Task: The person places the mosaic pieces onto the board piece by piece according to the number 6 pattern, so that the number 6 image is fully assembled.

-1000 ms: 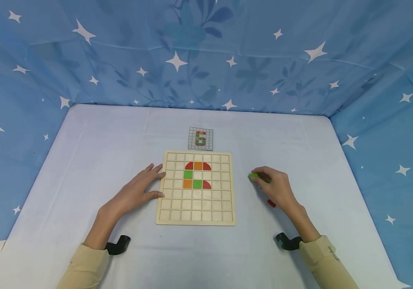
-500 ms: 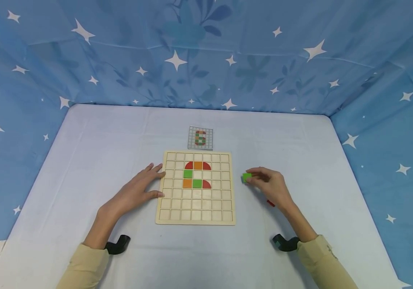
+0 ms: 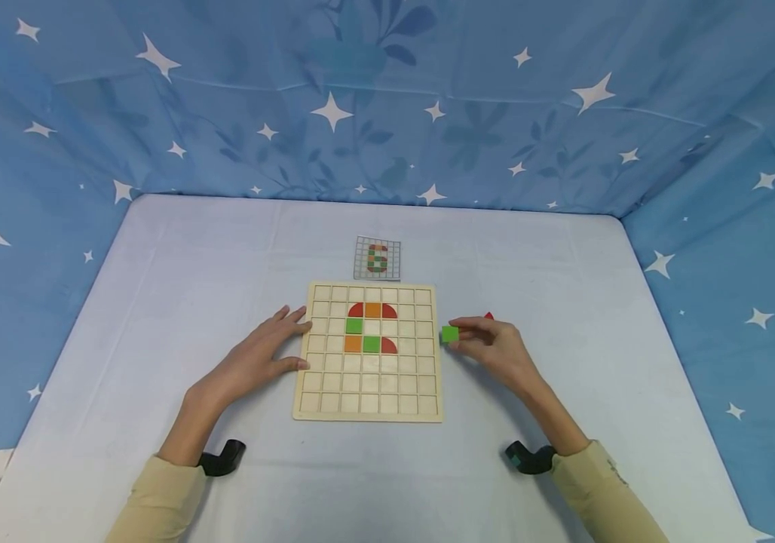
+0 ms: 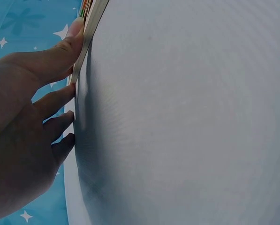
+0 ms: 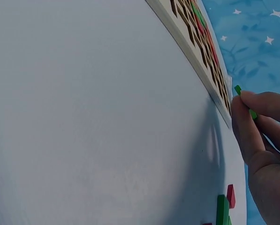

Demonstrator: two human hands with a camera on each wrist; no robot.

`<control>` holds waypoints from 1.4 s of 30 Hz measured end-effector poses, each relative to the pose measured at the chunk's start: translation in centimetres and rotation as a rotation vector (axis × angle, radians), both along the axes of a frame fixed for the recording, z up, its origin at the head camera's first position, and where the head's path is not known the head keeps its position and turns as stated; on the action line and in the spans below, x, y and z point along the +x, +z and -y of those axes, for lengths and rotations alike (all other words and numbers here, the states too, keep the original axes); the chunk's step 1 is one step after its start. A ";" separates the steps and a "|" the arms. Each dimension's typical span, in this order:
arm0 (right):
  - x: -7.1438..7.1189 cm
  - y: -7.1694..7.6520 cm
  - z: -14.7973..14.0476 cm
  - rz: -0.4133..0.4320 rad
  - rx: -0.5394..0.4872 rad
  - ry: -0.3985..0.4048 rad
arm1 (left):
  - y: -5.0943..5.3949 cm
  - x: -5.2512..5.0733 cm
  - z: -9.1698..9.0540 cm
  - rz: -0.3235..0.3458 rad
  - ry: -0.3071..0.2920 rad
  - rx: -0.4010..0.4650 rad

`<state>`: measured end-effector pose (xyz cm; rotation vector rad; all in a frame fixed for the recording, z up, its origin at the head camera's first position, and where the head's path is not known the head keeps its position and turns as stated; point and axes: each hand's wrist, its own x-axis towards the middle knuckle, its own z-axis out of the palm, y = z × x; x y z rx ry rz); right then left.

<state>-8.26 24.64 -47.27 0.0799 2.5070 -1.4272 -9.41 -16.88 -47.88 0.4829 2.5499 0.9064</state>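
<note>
My right hand (image 3: 499,351) pinches a green square tile (image 3: 450,334) between thumb and fingers, just off the right edge of the wooden grid board (image 3: 369,383). In the right wrist view the tile (image 5: 253,114) shows edge-on between the fingertips. Against the board's left edge rests my left hand (image 3: 258,353), fingers spread and fairly straight; the left wrist view has its thumb (image 4: 74,30) at the rim. Set into the board are red rounded tiles (image 3: 389,346), orange square tiles (image 3: 373,310) and green square tiles (image 3: 354,326).
Behind the board lies a small grid card (image 3: 377,259) with a coloured pattern. A red tile (image 3: 489,315) peeks out beyond my right hand. Loose green (image 5: 222,210) and red pieces (image 5: 230,196) lie beneath that hand. Blue curtains (image 3: 387,98) surround the white table (image 3: 225,234).
My right hand has moved left toward the board with the green tile, which has turned its face up to view. A red tile behind the hand has come into sight. My left hand stays put.
</note>
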 end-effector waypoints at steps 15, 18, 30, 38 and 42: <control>0.5 0.3 2.5 0.015 -0.032 0.054 | 0.2 0.0 0.0 0.002 0.000 -0.011; 0.6 0.4 2.9 0.023 -0.051 0.064 | 0.3 -0.1 0.0 -0.003 -0.004 -0.013; 0.8 0.1 4.4 -0.023 -0.016 0.112 | -0.1 -0.1 0.1 -0.015 -0.012 -0.015; 0.9 0.0 5.7 0.002 -0.032 0.132 | -0.1 -0.1 0.1 -0.017 -0.012 -0.025; 1.0 0.0 6.5 -0.019 -0.009 0.160 | 0.0 -0.1 0.0 -0.021 -0.014 -0.030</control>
